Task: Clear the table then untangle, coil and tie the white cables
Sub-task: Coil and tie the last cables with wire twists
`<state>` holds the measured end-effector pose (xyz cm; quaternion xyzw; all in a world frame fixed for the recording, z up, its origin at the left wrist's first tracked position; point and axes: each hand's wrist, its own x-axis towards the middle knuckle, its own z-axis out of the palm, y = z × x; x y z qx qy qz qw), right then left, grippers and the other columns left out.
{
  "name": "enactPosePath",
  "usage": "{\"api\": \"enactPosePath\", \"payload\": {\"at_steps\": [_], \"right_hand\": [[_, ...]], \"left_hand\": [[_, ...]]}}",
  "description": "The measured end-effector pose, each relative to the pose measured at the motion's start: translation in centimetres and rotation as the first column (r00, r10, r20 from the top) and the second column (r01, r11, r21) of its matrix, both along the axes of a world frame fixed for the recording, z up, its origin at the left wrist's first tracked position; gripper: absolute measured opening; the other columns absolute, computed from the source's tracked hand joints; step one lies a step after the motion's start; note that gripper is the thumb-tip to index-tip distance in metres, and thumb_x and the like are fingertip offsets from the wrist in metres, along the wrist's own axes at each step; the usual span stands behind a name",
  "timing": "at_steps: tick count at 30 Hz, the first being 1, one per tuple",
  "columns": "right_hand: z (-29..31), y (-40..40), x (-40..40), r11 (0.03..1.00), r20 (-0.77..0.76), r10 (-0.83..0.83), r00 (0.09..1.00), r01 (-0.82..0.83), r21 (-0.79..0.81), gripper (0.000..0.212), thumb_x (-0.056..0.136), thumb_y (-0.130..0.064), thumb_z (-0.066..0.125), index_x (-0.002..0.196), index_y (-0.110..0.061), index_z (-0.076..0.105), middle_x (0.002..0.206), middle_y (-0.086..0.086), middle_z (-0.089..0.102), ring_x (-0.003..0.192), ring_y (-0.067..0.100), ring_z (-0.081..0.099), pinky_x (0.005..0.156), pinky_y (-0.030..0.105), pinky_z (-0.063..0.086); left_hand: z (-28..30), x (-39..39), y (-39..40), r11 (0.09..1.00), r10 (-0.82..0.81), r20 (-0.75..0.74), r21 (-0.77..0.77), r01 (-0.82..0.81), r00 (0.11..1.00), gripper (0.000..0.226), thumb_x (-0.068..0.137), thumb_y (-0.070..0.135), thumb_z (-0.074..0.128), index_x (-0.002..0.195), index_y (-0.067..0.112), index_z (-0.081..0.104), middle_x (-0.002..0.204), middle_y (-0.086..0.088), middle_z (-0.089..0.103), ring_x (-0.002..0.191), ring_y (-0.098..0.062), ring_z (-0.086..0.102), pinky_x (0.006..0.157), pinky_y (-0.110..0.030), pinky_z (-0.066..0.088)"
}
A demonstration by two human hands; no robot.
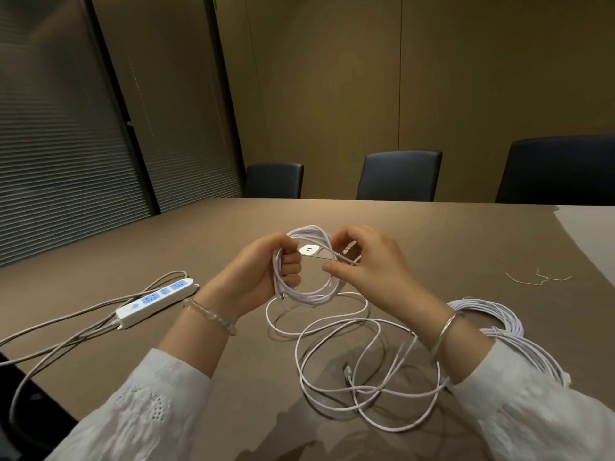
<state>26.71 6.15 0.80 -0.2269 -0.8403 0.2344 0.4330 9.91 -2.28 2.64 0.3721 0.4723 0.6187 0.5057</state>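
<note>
Coil [307, 264] of white cable held above the middle of the table [432, 247], standing roughly upright with its open ring facing the camera and its longer axis running top to bottom. The left hand [263, 274] grips the coil's left side, fingers curled through the ring and wrapped round the gathered strands. The right hand [369, 264] is at the coil's right side, thumb and fingers pinching strands near the top and lower right of the ring. From the bottom of the coil the uncoiled remainder, the loose cable [349, 361], drops to the table and lies in several wide overlapping loops toward the near edge, between the two forearms; a plug end [347, 374] lies inside these loops, long axis running roughly toward the near edge. A second, finished bundle [509, 331] of white cable lies on the table beside the right wrist, toward the right edge, partly hidden by the sleeve. Thin ties [539, 279] lie farther out near the right edge, well apart from the hands. A white power strip [156, 302] with blue sockets lies toward the left edge, long axis slanting from near-left to far-right, with grey cords [66, 331] trailing off the left edge. A small metal socket plate [309, 250] set in the table shows through the ring. Three dark chairs [399, 174] stand along the far edge.
</note>
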Motion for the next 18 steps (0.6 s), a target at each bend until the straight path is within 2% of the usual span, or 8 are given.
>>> {"api": "enactPosePath", "payload": {"at_steps": [3, 6, 8, 12, 15, 18], "right_hand": [[-0.3, 0.0, 0.0, 0.994, 0.056, -0.063, 0.996, 0.057, 0.092, 0.022, 0.078, -0.027, 0.076, 0.092, -0.026, 0.059, 0.090, -0.012, 0.055, 0.080, 0.005, 0.051, 0.066, 0.020, 0.043], [-0.4, 0.4, 0.2, 0.995, 0.049, -0.084, 0.995, 0.080, 0.064, 0.022, 0.074, -0.024, 0.074, 0.088, -0.025, 0.057, 0.086, -0.012, 0.054, 0.078, 0.007, 0.050, 0.062, 0.025, 0.039], [-0.4, 0.8, 0.4, 0.999, 0.042, -0.046, 0.998, 0.046, -0.002, 0.025, 0.070, -0.019, 0.075, 0.090, -0.024, 0.060, 0.087, -0.011, 0.055, 0.078, 0.006, 0.051, 0.062, 0.024, 0.037], [-0.6, 1.5, 0.8, 0.996, 0.024, 0.017, 1.000, -0.015, -0.092, 0.031, 0.067, -0.015, 0.078, 0.090, -0.029, 0.061, 0.089, -0.015, 0.054, 0.068, 0.001, 0.047, 0.060, 0.018, 0.038], [-0.8, 2.0, 1.0, 0.993, -0.003, 0.025, 1.000, -0.025, -0.114, 0.033, 0.068, -0.015, 0.079, 0.091, -0.031, 0.063, 0.092, -0.015, 0.054, 0.066, 0.003, 0.047, 0.061, 0.020, 0.043], [-1.1, 2.2, 1.0, 0.989, -0.017, 0.043, 0.999, -0.045, -0.144, 0.038, 0.069, -0.016, 0.079, 0.099, -0.030, 0.062, 0.098, -0.014, 0.054, 0.066, 0.000, 0.045, 0.059, 0.015, 0.040]], "left_hand": [[-0.2, 0.1, 0.3, 1.000, -0.028, 0.110, 0.000, 0.028, 0.994, 0.026, 0.075, 0.010, 0.046, 0.054, 0.020, 0.034, 0.052, 0.004, 0.024, 0.040, -0.009, 0.023, 0.040, -0.020, 0.020], [-0.2, 0.0, 0.6, 0.997, -0.069, 0.175, -0.023, 0.075, 0.982, 0.026, 0.075, 0.013, 0.046, 0.053, 0.020, 0.034, 0.046, 0.007, 0.020, 0.038, -0.007, 0.011, 0.034, -0.018, 0.018], [-0.1, 0.0, 0.9, 0.994, -0.088, 0.170, -0.055, 0.099, 0.981, 0.029, 0.079, 0.018, 0.051, 0.053, 0.018, 0.038, 0.044, 0.008, 0.020, 0.038, -0.007, 0.008, 0.032, -0.018, 0.017], [-0.2, 0.2, 1.5, 0.991, -0.087, 0.098, -0.093, 0.096, 0.991, 0.037, 0.085, 0.034, 0.059, 0.056, 0.018, 0.044, 0.043, 0.008, 0.023, 0.030, -0.003, 0.018, 0.029, -0.016, 0.020], [-0.3, 0.3, 1.8, 0.993, -0.090, 0.079, -0.068, 0.096, 0.993, 0.033, 0.086, 0.033, 0.060, 0.062, 0.017, 0.044, 0.046, 0.008, 0.024, 0.032, -0.003, 0.021, 0.031, -0.017, 0.026], [-0.3, 0.5, 1.9, 0.997, -0.063, 0.073, -0.042, 0.066, 0.995, 0.029, 0.084, 0.029, 0.061, 0.064, 0.015, 0.045, 0.049, 0.008, 0.023, 0.036, -0.004, 0.022, 0.036, -0.017, 0.032]]}}
